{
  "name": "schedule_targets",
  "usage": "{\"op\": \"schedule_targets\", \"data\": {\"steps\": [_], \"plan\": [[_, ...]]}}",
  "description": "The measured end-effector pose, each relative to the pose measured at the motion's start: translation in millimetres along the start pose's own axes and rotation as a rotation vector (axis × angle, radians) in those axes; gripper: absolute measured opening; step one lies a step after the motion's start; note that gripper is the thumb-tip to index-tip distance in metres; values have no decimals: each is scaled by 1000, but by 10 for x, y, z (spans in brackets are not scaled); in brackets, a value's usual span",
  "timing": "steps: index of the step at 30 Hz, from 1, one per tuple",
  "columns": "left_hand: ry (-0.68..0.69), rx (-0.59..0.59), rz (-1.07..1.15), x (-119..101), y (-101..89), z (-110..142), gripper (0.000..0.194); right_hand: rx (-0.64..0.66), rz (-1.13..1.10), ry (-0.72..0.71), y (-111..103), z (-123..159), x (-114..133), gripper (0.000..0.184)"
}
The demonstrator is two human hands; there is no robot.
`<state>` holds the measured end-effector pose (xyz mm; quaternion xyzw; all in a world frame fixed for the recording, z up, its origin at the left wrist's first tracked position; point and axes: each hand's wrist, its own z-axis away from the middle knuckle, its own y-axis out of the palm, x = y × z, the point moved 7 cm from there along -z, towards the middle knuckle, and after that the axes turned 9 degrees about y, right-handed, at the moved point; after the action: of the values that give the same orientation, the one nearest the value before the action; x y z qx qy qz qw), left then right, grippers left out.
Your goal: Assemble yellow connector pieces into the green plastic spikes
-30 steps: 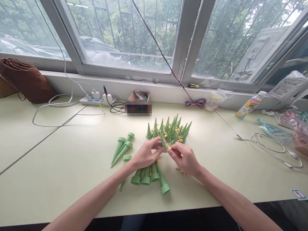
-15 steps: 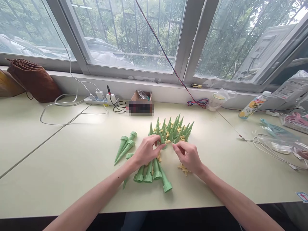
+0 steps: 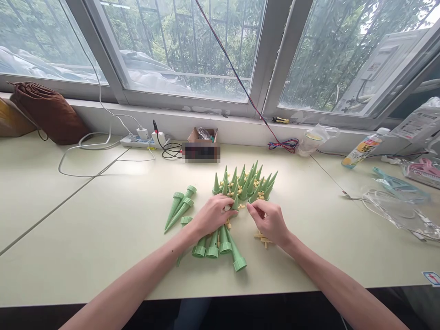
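Left hand [image 3: 217, 213] gripped green conical plastic spike [image 3: 235, 204] bearing yellow tubular plastic fitting [image 3: 241, 206]; right hand [image 3: 271, 222] curled nearby, contents undeterminable.

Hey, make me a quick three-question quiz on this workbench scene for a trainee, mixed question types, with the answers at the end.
1. True or false: the left hand is holding a green spike.
2. Which of these sits to the left of the power strip? a) bottle b) brown bag c) plastic cup
3. Fill in the colour: the small loose pieces beside the right hand are pale ____.

Key: 1. True. 2. b. 3. Yellow.
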<state>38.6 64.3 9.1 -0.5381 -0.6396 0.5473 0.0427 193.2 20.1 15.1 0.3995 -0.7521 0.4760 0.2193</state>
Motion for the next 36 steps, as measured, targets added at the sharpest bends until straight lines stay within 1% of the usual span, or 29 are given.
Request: {"op": "schedule_targets", "data": {"steps": [3,7,9,13,16,21,26,30,36], "plan": [[-10,25,1,18,14,4,14,23,5,-16,25,9,16,35],[42,48,-24,-12,-30,-6,23,66,7,-56,71,24,51,36],[81,46,-75,-45,-86,-13,27,83,7,-74,88,31,63,36],[134,48,-216,-95,-167,-19,25,103,0,-97,105,39,71,37],[136,96,-270,-92,-137,-13,27,103,-5,-93,104,39,63,38],[124,163,-283,-61,-67,-1,29,117,-8,-109,123,46,53,36],[138,187,-281,-71,-62,4,26,148,-7,-97,159,50,27,36],[149,183,-277,-85,-67,10,22,154,-11,-87,156,37,25,37],[90,210,-259,-29,-52,12,20,179,-23,-69,181,27,-5,37]]}}
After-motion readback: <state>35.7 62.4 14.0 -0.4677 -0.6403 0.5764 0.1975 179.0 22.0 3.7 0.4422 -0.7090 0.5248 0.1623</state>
